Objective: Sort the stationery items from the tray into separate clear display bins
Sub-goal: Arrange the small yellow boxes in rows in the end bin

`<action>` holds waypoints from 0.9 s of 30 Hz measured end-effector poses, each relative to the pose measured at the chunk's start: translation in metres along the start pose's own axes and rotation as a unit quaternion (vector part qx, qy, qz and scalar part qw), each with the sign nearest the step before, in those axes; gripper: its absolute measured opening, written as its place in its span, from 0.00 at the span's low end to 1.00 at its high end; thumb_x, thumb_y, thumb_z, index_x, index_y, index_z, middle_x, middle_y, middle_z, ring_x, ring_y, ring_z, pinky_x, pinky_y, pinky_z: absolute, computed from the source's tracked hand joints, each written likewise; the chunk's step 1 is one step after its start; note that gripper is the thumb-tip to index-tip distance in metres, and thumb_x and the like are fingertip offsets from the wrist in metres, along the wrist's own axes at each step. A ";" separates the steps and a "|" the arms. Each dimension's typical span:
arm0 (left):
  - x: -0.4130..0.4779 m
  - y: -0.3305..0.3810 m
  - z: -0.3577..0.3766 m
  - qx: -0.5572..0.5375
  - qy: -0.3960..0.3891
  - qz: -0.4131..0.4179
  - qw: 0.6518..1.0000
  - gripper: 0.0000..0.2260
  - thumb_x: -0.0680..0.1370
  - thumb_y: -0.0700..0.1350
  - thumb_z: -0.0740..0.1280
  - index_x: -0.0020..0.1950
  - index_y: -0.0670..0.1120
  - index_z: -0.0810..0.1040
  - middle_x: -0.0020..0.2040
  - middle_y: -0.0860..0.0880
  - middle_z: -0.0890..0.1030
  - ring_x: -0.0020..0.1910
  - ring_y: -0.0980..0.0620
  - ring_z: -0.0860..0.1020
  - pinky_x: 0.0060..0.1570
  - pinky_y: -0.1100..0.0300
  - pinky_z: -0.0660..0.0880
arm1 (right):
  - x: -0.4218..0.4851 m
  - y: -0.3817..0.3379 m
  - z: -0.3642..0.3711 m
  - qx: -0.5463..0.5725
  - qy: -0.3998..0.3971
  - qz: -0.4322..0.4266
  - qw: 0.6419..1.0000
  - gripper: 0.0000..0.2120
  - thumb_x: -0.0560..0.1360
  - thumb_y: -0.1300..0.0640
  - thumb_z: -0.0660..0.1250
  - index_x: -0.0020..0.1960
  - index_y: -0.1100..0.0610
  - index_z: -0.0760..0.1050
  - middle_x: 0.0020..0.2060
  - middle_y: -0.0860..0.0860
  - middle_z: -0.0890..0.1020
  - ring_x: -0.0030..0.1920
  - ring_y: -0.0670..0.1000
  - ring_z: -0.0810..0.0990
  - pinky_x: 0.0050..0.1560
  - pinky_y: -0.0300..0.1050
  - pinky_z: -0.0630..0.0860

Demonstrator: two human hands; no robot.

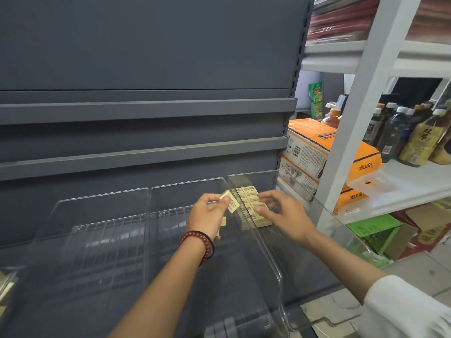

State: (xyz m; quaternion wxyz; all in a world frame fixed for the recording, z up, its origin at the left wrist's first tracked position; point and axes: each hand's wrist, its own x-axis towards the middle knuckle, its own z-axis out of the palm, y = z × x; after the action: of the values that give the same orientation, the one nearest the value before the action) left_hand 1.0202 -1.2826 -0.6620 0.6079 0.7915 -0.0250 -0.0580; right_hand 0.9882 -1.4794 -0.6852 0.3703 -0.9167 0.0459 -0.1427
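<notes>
Left hand (207, 215) pinches small cream rectangular eraser (230, 204); right hand (283, 213) on eraser stack (249, 195) in clear plastic bin (274, 262), grip unclear.

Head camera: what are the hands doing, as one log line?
left hand: pinches small cream rectangular eraser | right hand: touches eraser rows | in rightmost clear plastic bin

**A shop aisle, with stock going onto the shelves**

Dark grey gondola shelving (146, 45) with a slotted upright (299, 67) is filling the view, clear display bins (102, 211) sitting on a shelf. A left hand (207, 215) is pinching one wrapped eraser (231, 203) beside rows of identical erasers (251, 198) in the rightmost bin. Alongside, a white rack (361, 106) is holding bottled drinks (395, 135), with orange cartons (314, 145) stacked nearby and red folders (341, 23) piled above.
</notes>
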 end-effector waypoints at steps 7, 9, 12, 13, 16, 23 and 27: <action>-0.003 0.004 -0.004 -0.040 -0.004 0.031 0.999 0.11 0.77 0.56 0.65 0.53 0.52 0.77 0.46 0.55 0.80 0.34 0.54 0.75 0.25 0.62 0.72 | -0.006 -0.040 0.006 0.024 -0.019 -0.119 0.992 0.21 0.66 0.42 0.76 0.56 0.40 0.75 0.51 0.38 0.80 0.50 0.39 0.77 0.50 0.33 0.73; -0.003 0.004 -0.004 -0.043 -0.029 0.043 0.998 0.09 0.77 0.56 0.65 0.52 0.52 0.76 0.46 0.53 0.81 0.30 0.52 0.74 0.24 0.61 0.71 | -0.005 -0.044 0.010 0.023 0.008 -0.128 0.992 0.19 0.66 0.40 0.75 0.55 0.40 0.75 0.49 0.37 0.80 0.49 0.41 0.78 0.50 0.42 0.77; -0.004 0.005 -0.001 -0.043 -0.055 0.054 0.996 0.08 0.78 0.53 0.66 0.53 0.52 0.75 0.45 0.52 0.82 0.27 0.52 0.73 0.21 0.64 0.69 | -0.004 -0.043 0.010 0.017 0.036 -0.127 0.991 0.16 0.67 0.42 0.74 0.53 0.41 0.76 0.47 0.36 0.80 0.47 0.41 0.79 0.49 0.47 0.78; -0.004 0.004 0.000 -0.038 -0.064 0.057 0.996 0.08 0.77 0.53 0.66 0.53 0.51 0.75 0.44 0.52 0.82 0.26 0.51 0.73 0.21 0.64 0.69 | -0.004 -0.041 0.009 0.018 0.035 -0.125 0.991 0.15 0.68 0.43 0.74 0.53 0.42 0.77 0.47 0.36 0.81 0.47 0.40 0.79 0.49 0.47 0.78; -0.005 0.005 0.002 -0.031 -0.088 0.063 0.994 0.08 0.76 0.52 0.68 0.52 0.51 0.74 0.44 0.51 0.83 0.28 0.50 0.74 0.21 0.63 0.69 | -0.007 -0.037 0.005 0.026 0.026 -0.125 0.991 0.14 0.68 0.46 0.75 0.53 0.44 0.79 0.46 0.36 0.81 0.47 0.40 0.80 0.46 0.38 0.76; -0.012 0.006 0.008 0.007 -0.072 0.031 0.997 0.14 0.79 0.56 0.62 0.43 0.48 0.79 0.36 0.53 0.82 0.29 0.54 0.76 0.22 0.64 0.70 | -0.007 -0.021 -0.009 -0.025 0.033 -0.101 0.994 0.14 0.71 0.52 0.72 0.56 0.46 0.79 0.51 0.40 0.80 0.45 0.39 0.80 0.44 0.37 0.77; -0.010 0.005 0.010 0.015 -0.051 -0.001 0.999 0.21 0.81 0.56 0.57 0.36 0.46 0.80 0.29 0.51 0.81 0.26 0.55 0.78 0.21 0.66 0.68 | -0.007 0.011 -0.021 -0.027 -0.029 -0.048 0.998 0.16 0.71 0.56 0.72 0.58 0.49 0.79 0.52 0.44 0.82 0.42 0.40 0.82 0.46 0.34 0.79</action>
State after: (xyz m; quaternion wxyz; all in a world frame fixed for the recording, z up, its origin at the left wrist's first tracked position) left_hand 1.0088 -1.2921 -0.6591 0.5939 0.7964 -0.0560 -0.0989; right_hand 0.9752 -1.4998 -0.6800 0.3394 -0.9313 -0.0048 -0.1325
